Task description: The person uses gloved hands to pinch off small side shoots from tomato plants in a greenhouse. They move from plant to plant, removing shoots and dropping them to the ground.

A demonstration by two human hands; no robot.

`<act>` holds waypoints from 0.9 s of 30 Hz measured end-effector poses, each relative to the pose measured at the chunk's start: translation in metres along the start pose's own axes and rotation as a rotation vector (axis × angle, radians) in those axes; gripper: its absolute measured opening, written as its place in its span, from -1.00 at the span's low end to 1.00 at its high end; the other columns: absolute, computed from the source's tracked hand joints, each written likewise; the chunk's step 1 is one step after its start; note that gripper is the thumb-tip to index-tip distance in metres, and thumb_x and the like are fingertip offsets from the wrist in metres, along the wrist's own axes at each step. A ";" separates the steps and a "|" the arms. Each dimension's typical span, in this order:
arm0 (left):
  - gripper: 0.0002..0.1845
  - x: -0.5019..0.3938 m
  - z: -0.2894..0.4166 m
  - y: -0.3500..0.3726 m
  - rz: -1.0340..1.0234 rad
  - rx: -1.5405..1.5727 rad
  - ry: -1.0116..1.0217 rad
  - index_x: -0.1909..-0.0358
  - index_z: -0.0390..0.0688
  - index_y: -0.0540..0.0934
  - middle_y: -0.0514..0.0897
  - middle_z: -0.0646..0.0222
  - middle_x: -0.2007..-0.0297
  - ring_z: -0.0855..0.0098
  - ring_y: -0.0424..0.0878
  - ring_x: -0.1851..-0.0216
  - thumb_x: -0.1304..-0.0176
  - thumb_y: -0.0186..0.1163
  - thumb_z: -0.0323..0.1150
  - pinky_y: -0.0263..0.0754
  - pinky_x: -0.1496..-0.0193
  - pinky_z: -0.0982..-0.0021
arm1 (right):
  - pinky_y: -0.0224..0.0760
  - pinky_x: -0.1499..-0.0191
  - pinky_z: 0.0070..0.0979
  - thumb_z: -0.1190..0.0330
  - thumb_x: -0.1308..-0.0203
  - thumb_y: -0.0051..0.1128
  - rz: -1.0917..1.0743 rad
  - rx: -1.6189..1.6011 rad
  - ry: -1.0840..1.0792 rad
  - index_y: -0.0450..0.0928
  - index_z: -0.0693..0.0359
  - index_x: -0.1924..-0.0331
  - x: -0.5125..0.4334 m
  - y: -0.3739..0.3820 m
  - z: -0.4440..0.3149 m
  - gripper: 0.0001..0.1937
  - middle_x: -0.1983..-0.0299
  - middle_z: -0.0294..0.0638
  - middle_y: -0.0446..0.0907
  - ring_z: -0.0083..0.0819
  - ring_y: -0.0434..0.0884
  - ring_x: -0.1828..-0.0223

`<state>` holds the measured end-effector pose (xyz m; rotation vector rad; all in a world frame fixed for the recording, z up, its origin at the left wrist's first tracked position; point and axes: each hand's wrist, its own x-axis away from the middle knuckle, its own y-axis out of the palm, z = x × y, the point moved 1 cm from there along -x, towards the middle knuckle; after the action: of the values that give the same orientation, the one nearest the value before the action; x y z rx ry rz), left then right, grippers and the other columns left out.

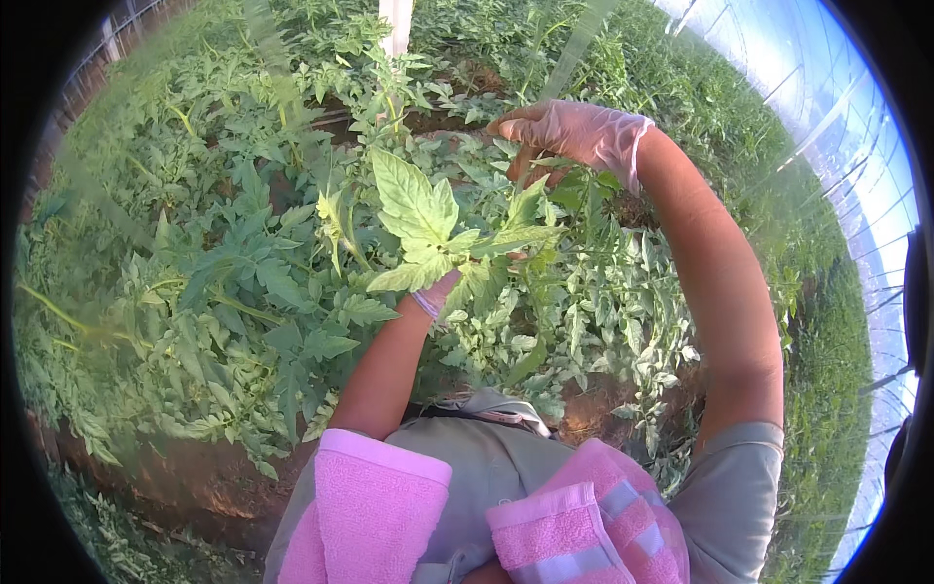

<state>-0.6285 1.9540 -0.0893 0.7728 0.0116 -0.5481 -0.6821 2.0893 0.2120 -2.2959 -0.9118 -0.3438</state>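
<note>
Tomato plants [416, 219] with green jagged leaves stand close before me. My right hand [573, 139], in a thin translucent glove, reaches over the plants at upper centre right. Its fingers curve down and toward the left among leaves; whether they grip a stem I cannot tell. My left hand [444, 288], also gloved, is mostly hidden behind a large pale leaf; only its wrist and a bit of the glove show clearly. What it touches is hidden. A pink towel [383, 496] hangs down over my grey shirt [481, 452].
Dense tomato foliage [219, 292] spreads left and ahead. A whitish post [396, 29] rises at the top. Bare soil [197, 474] shows at lower left. A curved plastic greenhouse wall [832, 109] runs along the right.
</note>
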 end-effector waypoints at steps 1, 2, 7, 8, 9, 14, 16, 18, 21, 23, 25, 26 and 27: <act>-0.86 -0.001 0.000 0.008 0.074 0.051 0.006 0.18 -0.22 0.50 0.57 0.32 0.14 0.47 0.54 0.08 -0.25 0.10 -0.41 0.44 -0.01 0.48 | 0.56 0.31 -0.53 0.01 -0.29 0.05 0.011 -0.031 0.069 0.29 0.22 -0.28 -0.007 0.006 -0.006 -0.39 0.17 -0.04 0.66 -0.39 0.68 0.33; -0.94 -0.005 0.000 0.015 0.142 0.084 0.019 0.30 -0.21 0.55 0.61 0.36 0.23 0.50 0.55 0.14 -0.23 0.12 -0.47 0.45 0.00 0.49 | 0.55 0.31 -0.51 -0.01 -0.30 0.03 0.022 -0.061 0.139 0.31 0.22 -0.26 -0.012 0.012 -0.011 -0.41 0.20 -0.03 0.67 -0.37 0.68 0.36; -0.75 -0.016 0.042 0.068 0.250 -0.186 0.138 0.17 -0.22 0.48 0.61 0.28 0.20 0.48 0.58 0.18 -0.12 0.25 -0.63 0.52 0.03 0.43 | 0.54 0.14 -0.33 -0.07 -0.35 -0.12 -0.050 0.432 -0.209 0.36 0.23 -0.24 -0.011 0.025 -0.017 -0.41 0.16 0.04 0.65 -0.35 0.69 0.37; -0.72 -0.021 0.039 0.071 0.247 -0.191 0.169 0.10 -0.23 0.45 0.60 0.29 0.20 0.49 0.57 0.20 -0.16 0.21 -0.61 0.51 0.05 0.45 | 0.55 0.13 -0.34 -0.07 -0.36 -0.13 -0.034 0.622 -0.358 0.35 0.24 -0.24 -0.011 0.025 -0.012 -0.41 0.14 0.03 0.64 -0.33 0.70 0.37; -0.69 -0.025 0.039 0.070 0.257 -0.199 0.203 0.03 -0.24 0.43 0.60 0.31 0.20 0.51 0.56 0.22 -0.20 0.18 -0.59 0.49 0.07 0.47 | 0.57 0.15 -0.37 -0.06 -0.36 -0.13 -0.069 0.559 -0.273 0.34 0.27 -0.23 -0.001 0.033 -0.020 -0.40 0.10 0.03 0.63 -0.31 0.70 0.37; -0.64 -0.031 0.037 0.074 0.326 -0.522 0.231 -0.19 -0.18 0.38 0.54 0.44 0.23 0.58 0.43 0.31 -0.38 -0.01 -0.48 0.36 0.13 0.55 | 0.63 0.46 -0.45 0.07 -0.40 -0.18 -0.045 0.377 0.081 0.35 0.36 -0.18 0.029 0.047 -0.021 -0.48 0.08 0.01 0.59 -0.32 0.69 0.40; -0.65 -0.034 0.035 0.067 0.361 -0.445 0.312 -0.18 -0.18 0.41 0.53 0.46 0.24 0.59 0.42 0.28 -0.37 -0.01 -0.48 0.34 0.09 0.55 | 0.61 0.50 -0.45 0.12 -0.42 -0.20 0.025 0.360 0.152 0.37 0.38 -0.15 0.040 0.051 -0.024 -0.53 0.09 0.01 0.58 -0.31 0.68 0.42; -0.67 -0.032 0.042 0.070 0.391 -0.350 0.321 -0.14 -0.17 0.45 0.53 0.49 0.25 0.60 0.41 0.23 -0.34 -0.01 -0.50 0.31 0.01 0.54 | 0.62 0.32 -0.28 0.15 -0.39 -0.23 -0.013 0.306 0.188 0.33 0.39 -0.18 0.046 0.048 -0.022 -0.52 -0.04 0.06 0.52 -0.17 0.69 0.32; -0.69 -0.025 0.051 0.067 0.349 -0.199 0.259 -0.08 -0.19 0.47 0.54 0.49 0.23 0.60 0.44 0.20 -0.30 0.01 -0.53 0.31 -0.01 0.53 | 0.61 0.15 -0.25 0.16 -0.37 -0.25 -0.024 0.213 0.219 0.32 0.36 -0.20 0.051 0.036 -0.003 -0.51 -0.12 0.06 0.49 -0.14 0.67 0.19; -0.66 -0.020 0.052 0.067 0.267 -0.113 0.255 -0.05 -0.24 0.46 0.54 0.46 0.17 0.59 0.45 0.15 -0.21 0.10 -0.56 0.31 -0.02 0.53 | 0.60 0.13 -0.29 0.15 -0.38 -0.28 -0.048 0.104 0.209 0.31 0.33 -0.23 0.044 0.020 0.023 -0.51 -0.14 0.05 0.48 -0.17 0.65 0.15; -0.64 -0.013 0.053 0.065 0.246 -0.109 0.265 -0.04 -0.26 0.45 0.54 0.44 0.15 0.58 0.45 0.13 -0.17 0.15 -0.55 0.31 -0.02 0.52 | 0.51 -0.02 -0.29 0.16 -0.39 -0.25 -0.050 0.040 0.152 0.31 0.33 -0.23 0.047 0.020 0.025 -0.52 -0.20 0.05 0.43 -0.19 0.57 -0.02; -0.64 -0.012 0.051 0.061 0.235 -0.079 0.263 -0.01 -0.27 0.45 0.54 0.42 0.13 0.57 0.45 0.12 -0.15 0.20 -0.53 0.32 -0.02 0.50 | 0.48 -0.06 -0.28 0.16 -0.40 -0.23 -0.040 0.004 0.111 0.31 0.33 -0.23 0.043 0.018 0.034 -0.52 -0.20 0.05 0.42 -0.18 0.55 -0.06; -0.64 -0.011 0.050 0.060 0.215 -0.061 0.258 -0.01 -0.27 0.45 0.54 0.42 0.13 0.57 0.45 0.12 -0.15 0.20 -0.53 0.32 -0.03 0.49 | 0.45 -0.10 -0.27 0.16 -0.40 -0.22 -0.027 -0.033 0.072 0.31 0.34 -0.22 0.040 0.015 0.045 -0.53 -0.21 0.05 0.41 -0.17 0.53 -0.09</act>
<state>-0.6193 1.9606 -0.0114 0.7698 0.1811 -0.2407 -0.6420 2.1306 0.1885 -2.2877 -0.9077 -0.4535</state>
